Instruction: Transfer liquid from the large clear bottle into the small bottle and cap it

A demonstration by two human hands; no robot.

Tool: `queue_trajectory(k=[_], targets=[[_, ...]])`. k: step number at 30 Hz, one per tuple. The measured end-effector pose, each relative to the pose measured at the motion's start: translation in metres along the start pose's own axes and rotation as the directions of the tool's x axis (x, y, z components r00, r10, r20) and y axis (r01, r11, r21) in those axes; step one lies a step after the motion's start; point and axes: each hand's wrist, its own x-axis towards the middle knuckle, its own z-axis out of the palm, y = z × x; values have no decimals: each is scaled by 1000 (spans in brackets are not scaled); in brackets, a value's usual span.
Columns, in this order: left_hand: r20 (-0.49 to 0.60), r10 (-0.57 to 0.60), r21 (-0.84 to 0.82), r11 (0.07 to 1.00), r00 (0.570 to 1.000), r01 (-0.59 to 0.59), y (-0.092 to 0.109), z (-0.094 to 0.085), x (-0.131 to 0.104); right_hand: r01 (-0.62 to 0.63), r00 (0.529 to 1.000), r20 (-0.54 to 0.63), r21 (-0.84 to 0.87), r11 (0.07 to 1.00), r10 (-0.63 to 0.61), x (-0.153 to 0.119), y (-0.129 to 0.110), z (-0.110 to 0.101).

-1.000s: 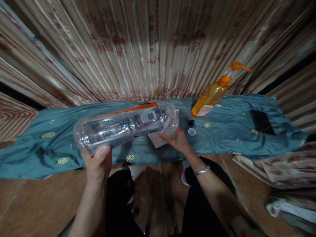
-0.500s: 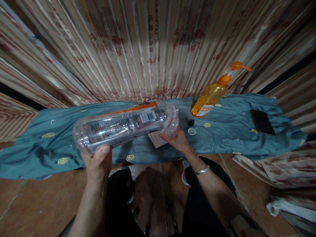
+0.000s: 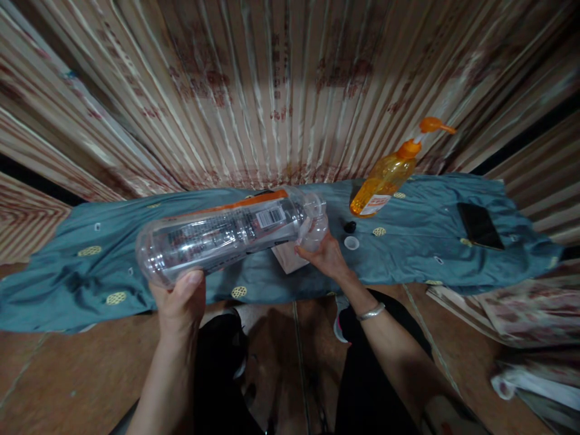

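The cloth [image 3: 149, 290] goes from side to side, and the curtain [image 3: 281, 90] hangs behind it. The big bottle [image 3: 217, 232] is above the cloth, left of the middle, its bottom end in the left hand [image 3: 181, 296]. Its neck points right, to the little container [image 3: 313, 232] in the right hand [image 3: 327, 254]. A flat piece [image 3: 290, 258] is on the cloth, partly under the big bottle. To the right are the cap [image 3: 350, 227] and, just in front of it, the lid [image 3: 351, 243] (they are near each other). The pump bottle [image 3: 384, 181] is behind them, a bit right. The phone [image 3: 480, 226] lies farthest right.
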Motion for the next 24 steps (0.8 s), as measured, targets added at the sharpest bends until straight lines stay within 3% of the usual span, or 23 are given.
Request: queue_trajectory(k=[8, 24], targets=[[48, -11, 33, 999, 999, 9, 2, -3, 1, 4, 1000, 10, -12, 1000, -4, 2, 3, -2], [-14, -28, -5, 1000, 1000, 28, 0, -3, 2, 6, 1000, 19, -23, 1000, -5, 1, 2, -1]])
